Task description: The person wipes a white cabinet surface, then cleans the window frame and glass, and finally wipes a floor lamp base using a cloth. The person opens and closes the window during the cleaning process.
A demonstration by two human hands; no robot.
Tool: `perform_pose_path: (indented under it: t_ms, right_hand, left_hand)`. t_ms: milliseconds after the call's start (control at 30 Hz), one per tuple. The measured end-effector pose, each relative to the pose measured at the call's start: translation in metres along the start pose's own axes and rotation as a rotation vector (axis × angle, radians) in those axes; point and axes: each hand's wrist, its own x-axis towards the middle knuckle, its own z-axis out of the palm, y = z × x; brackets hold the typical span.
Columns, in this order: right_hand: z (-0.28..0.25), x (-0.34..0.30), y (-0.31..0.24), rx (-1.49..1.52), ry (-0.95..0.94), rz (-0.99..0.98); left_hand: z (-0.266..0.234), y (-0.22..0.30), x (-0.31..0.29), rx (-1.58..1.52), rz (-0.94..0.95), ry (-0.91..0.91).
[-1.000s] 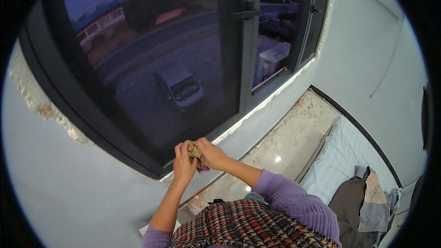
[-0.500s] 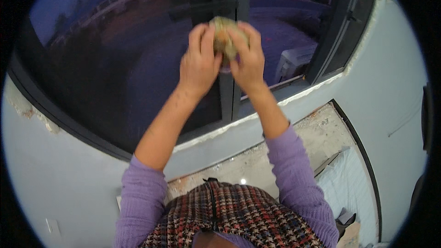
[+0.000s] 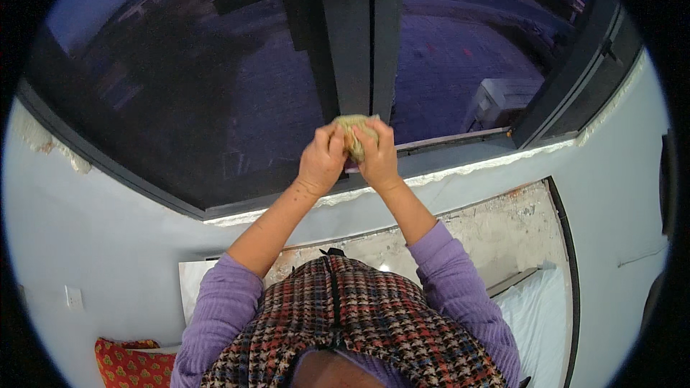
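Note:
A crumpled yellowish-green cloth [image 3: 357, 131] is bunched between my two hands, against the lower part of the dark grey window frame [image 3: 352, 65]. My left hand [image 3: 323, 158] grips its left side with bent fingers. From the right, my right hand [image 3: 377, 154] presses and holds the same cloth, its fingers curled over the top. Both arms reach forward in purple sleeves. The part of the cloth under my fingers and palms is hidden.
Dark glass panes [image 3: 215, 115] flank the upright frame, and a white boxy unit [image 3: 503, 100] stands outside. Below runs a rough white sill edge [image 3: 431, 178]. A pale blue covered surface [image 3: 535, 316] lies at lower right, a red patterned cloth [image 3: 133, 366] at lower left.
Both hands have moved down the window frame with the cloth, from its upper part to near the bottom. The view has shifted, and the red patterned cloth now shows.

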Motion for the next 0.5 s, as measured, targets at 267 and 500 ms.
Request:
perform_pose_path:
  t_ms: [267, 500]
  right_hand:
    - [-0.018, 0.079, 0.0, 0.014, 0.123, -0.073]
    - [-0.036, 0.156, 0.009, -0.026, 0.291, -0.196]
  left_hand:
    - [-0.04, 0.013, 0.08, 0.033, 0.072, 0.193]
    - [-0.059, 0.024, 0.156, 0.076, 0.153, 0.427]
